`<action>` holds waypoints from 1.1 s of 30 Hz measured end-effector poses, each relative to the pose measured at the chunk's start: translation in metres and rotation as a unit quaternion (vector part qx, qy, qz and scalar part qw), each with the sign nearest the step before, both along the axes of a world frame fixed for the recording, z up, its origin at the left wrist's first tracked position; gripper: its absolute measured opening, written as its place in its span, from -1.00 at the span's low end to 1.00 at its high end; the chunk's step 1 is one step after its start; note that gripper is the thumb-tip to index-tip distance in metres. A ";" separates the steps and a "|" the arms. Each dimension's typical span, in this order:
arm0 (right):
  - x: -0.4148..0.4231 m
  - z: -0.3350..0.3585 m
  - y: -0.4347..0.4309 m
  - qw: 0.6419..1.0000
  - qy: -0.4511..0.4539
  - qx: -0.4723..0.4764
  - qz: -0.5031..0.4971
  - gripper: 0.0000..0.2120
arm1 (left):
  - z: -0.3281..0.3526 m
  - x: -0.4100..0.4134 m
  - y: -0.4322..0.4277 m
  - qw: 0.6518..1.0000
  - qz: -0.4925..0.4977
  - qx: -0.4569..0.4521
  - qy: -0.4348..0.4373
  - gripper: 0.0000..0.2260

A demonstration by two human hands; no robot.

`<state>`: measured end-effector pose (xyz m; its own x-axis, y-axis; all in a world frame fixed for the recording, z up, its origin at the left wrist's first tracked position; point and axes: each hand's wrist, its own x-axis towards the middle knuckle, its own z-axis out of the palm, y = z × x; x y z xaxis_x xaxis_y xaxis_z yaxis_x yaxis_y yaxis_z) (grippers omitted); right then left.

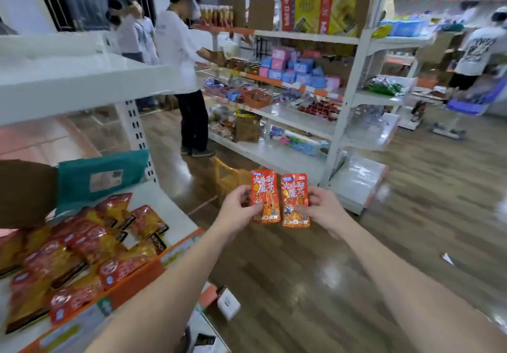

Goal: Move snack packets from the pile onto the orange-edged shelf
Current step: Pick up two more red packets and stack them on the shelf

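Two small orange-red snack packets are held upright side by side over the floor. My left hand (239, 207) pinches the left packet (265, 188) at its lower edge. My right hand (323, 210) pinches the right packet (295, 190) the same way. Both hands are out in front of me, right of the orange-edged shelf (142, 275). Several red and yellow snack packets (90, 243) lie in a loose pile on that shelf's white board at the lower left.
A teal parcel (101, 177) and a brown box (24, 193) stand behind the pile. An empty white shelf (82, 81) hangs above. A small yellow chair (227, 177) stands beyond my hands. People work at stocked shelves (301, 100) across the aisle.
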<state>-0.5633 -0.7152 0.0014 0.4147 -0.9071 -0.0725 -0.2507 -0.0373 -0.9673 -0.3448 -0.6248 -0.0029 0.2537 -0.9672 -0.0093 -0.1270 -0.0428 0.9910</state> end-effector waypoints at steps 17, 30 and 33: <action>-0.218 -0.032 -0.105 0.983 -0.015 0.014 -0.180 -0.67 | -0.040 -0.201 -0.187 0.984 -0.172 0.053 0.007 -0.71; -0.299 -0.035 -0.281 0.958 0.011 0.025 -0.287 -0.70 | -0.047 -0.283 -0.412 0.966 -0.253 0.054 -0.002 -0.62; -0.314 -0.035 -0.313 0.954 -0.002 0.023 -0.299 -0.71 | -0.046 -0.304 -0.454 0.959 -0.274 0.065 0.005 -0.59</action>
